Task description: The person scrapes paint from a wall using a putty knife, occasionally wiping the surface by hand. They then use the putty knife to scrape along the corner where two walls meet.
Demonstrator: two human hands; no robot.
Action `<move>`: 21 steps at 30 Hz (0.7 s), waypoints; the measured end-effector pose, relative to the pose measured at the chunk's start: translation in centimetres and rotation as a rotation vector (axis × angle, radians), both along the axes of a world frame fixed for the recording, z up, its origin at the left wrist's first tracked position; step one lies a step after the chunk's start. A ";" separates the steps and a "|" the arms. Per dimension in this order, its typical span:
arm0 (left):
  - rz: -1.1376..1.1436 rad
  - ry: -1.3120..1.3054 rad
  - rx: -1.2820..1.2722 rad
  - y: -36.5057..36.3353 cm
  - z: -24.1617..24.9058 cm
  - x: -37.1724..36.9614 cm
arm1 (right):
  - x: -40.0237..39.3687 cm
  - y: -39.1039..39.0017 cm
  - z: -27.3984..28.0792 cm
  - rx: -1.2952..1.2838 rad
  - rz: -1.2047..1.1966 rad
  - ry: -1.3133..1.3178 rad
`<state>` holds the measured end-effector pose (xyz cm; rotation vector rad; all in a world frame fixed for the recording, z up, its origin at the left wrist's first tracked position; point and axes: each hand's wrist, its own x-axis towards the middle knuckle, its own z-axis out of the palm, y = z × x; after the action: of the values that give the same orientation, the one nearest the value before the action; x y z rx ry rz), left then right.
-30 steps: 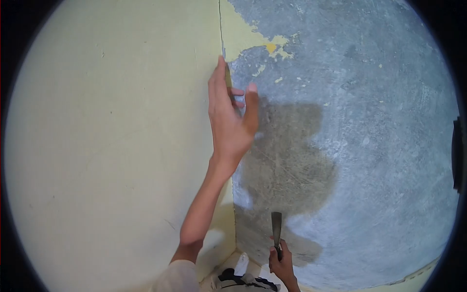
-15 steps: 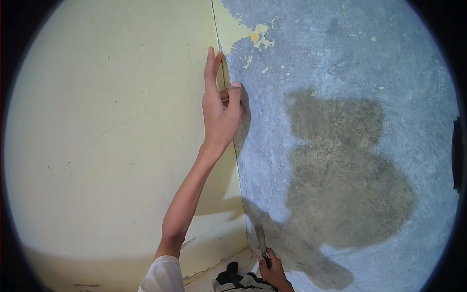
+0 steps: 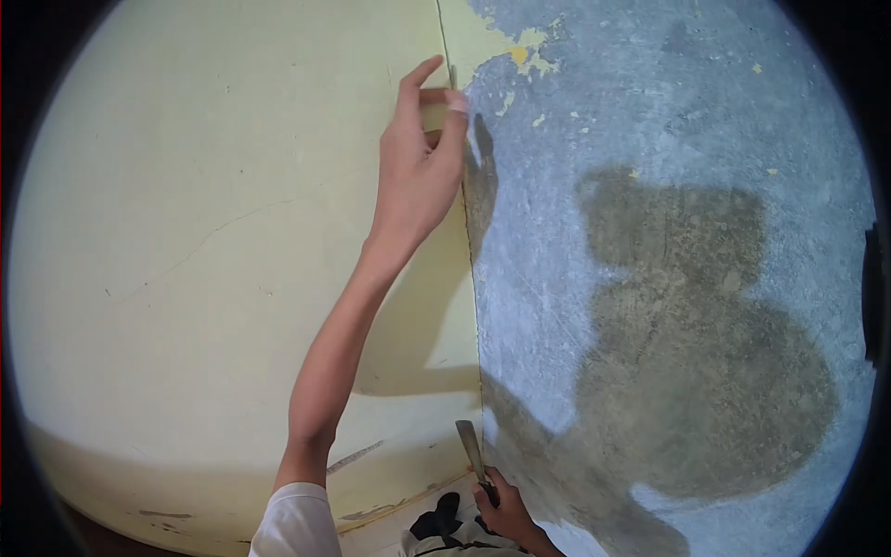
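Observation:
My left hand [image 3: 418,162] is raised to the corner where a pale yellow wall [image 3: 186,186] meets a bare blue-grey wall [image 3: 538,232]. Its thumb and a bent finger come together at the corner seam, while the index finger points up and right; anything between the tips is too small to name. A thin greyish sliver [image 3: 453,76] shows just above the thumb. Low in view, my right hand [image 3: 506,511] is wrapped round the dark handle of a scraper [image 3: 471,447], its flat blade pointing up beside the corner.
Patches of yellow paint [image 3: 534,60] cling to the grey wall near the top. A large shadow [image 3: 687,353] falls across that wall. Below, there are a dark shoe [image 3: 447,506] and pale floor tiles [image 3: 380,537]. Thin cracks and scuffs mark the yellow wall.
My left hand has moved a little higher, and its fingers have bent so that the thumb meets one of them. The scraper in my right hand has shifted slightly left and tilted.

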<state>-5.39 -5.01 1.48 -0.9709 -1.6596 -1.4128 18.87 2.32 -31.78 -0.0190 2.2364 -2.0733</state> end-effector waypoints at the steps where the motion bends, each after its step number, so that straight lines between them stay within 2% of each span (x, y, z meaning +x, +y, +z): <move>1: 0.010 0.004 0.007 -0.4 0.5 0.5 | -0.1 0.0 0.2 0.008 0.046 -0.055; 3: -0.212 -0.423 -0.046 -0.9 1.4 1.2 | -0.3 -0.2 -0.4 0.006 0.053 0.014; 4: -0.210 -0.423 -0.044 -1.2 1.4 1.2 | -0.3 -0.2 -0.7 -0.001 0.056 0.082; 6: -0.527 -0.510 0.072 -1.6 1.7 1.1 | -0.3 -0.2 -1.0 -0.001 0.054 0.086; 7: -0.526 -0.510 0.073 -1.6 1.8 1.2 | -0.2 -0.1 -1.1 -0.001 0.049 0.088; 9: -0.728 -0.596 0.179 -1.6 2.1 1.5 | 0.0 0.1 -0.8 0.012 0.043 0.082; 10: -0.726 -0.596 0.182 -1.6 2.0 1.4 | 0.1 0.2 -0.8 0.025 0.035 0.076; 12: -0.953 -0.624 0.285 -1.5 1.7 0.9 | 0.2 0.4 -1.3 0.040 0.027 0.122; 15: -1.078 -0.636 0.365 -1.2 1.6 0.7 | 0.6 0.7 -2.1 0.060 0.013 0.135; 18: -0.985 -0.637 0.413 -0.4 1.4 1.6 | 1.1 1.1 -1.8 0.046 0.001 0.094; 21: -1.066 -0.628 0.417 -0.2 1.5 1.4 | 1.6 1.5 -2.0 0.035 -0.032 0.041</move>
<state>-3.97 -5.25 2.95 -1.3018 -1.0946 -2.8659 20.45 3.81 -33.76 -0.0242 2.3117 -2.0674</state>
